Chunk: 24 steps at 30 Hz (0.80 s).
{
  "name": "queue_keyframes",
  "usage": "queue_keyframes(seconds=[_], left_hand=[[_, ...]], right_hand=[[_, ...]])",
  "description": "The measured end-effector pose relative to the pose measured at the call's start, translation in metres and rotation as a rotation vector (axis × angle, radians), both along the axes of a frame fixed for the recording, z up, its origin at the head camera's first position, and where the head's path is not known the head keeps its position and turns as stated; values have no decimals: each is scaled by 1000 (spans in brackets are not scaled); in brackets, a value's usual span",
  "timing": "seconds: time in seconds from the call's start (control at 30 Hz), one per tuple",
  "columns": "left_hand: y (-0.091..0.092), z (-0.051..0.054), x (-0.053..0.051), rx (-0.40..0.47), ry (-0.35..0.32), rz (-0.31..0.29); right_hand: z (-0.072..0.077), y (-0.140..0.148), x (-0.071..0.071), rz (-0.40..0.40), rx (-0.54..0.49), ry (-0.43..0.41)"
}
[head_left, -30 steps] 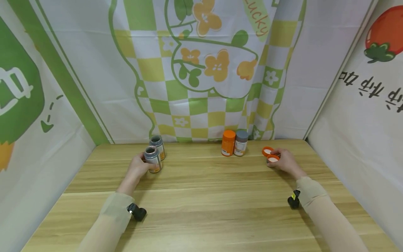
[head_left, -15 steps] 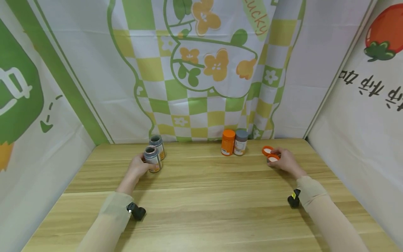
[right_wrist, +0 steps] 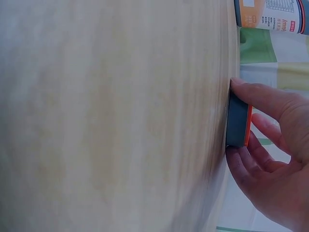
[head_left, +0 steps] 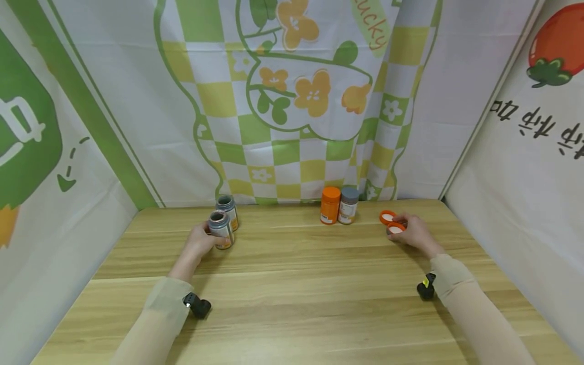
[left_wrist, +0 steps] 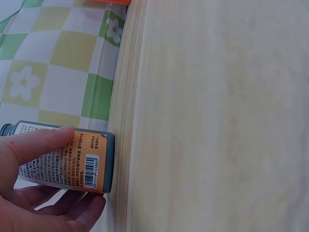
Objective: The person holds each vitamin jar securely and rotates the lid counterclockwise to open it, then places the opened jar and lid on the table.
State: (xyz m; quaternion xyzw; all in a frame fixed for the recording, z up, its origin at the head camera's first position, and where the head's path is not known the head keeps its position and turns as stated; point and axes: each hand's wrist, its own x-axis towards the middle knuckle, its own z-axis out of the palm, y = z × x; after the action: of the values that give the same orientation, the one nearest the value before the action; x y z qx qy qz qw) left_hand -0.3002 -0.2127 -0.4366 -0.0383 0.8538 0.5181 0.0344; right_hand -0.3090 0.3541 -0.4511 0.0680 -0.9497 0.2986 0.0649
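My left hand grips a small grey bottle with its mouth uncovered, standing on the table at left. In the left wrist view, thumb and fingers lie either side of that bottle's white-and-orange label. Just behind it stands a second grey bottle, also without a cap. At right, my right hand pinches a grey bottle cap by its sides. The cap lies upside down, its orange rim and white inside facing up. Close behind is another orange-rimmed cap, partly hidden.
An orange capped bottle and a grey capped bottle stand side by side at the back edge of the wooden table. A checked curtain hangs right behind that edge. Fabric walls rise on both sides.
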Motion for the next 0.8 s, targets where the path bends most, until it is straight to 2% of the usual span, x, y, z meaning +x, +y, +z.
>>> queue_keyframes(seconds=[0.53, 0.8], left_hand=[[-1, 0, 2, 10, -2, -17], [1, 3, 4, 7, 7, 11]], right_hand=[[1, 0, 1, 10, -1, 1], [3, 0, 2, 12, -16, -11]])
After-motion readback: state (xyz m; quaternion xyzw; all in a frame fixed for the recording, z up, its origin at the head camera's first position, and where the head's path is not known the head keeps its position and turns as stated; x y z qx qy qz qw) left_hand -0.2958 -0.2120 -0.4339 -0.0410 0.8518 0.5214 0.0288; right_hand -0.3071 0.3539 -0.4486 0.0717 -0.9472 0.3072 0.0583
